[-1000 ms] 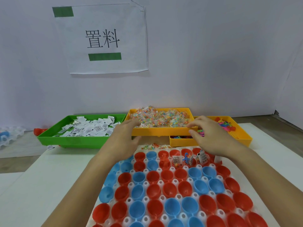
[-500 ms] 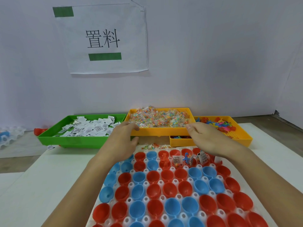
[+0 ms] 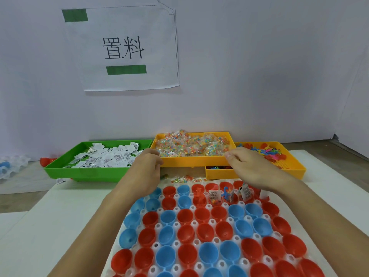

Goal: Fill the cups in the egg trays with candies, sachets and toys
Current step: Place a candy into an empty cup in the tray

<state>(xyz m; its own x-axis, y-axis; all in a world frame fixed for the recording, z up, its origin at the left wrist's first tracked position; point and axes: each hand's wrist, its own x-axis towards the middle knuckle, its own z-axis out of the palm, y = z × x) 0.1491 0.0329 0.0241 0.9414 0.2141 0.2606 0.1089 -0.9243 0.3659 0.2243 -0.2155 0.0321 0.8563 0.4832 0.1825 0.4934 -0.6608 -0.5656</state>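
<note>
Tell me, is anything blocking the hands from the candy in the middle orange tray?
Nothing visible blocks them. The left hand and right hand both sit at the near wall of the orange tray, and the candies lie piled and uncovered just past the fingertips.

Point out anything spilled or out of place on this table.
A few candy packets lie loose on the table between the yellow candy tray and the egg tray. One white sachet sits outside the green tray, by its front left corner. Nothing looks damaged.
</note>
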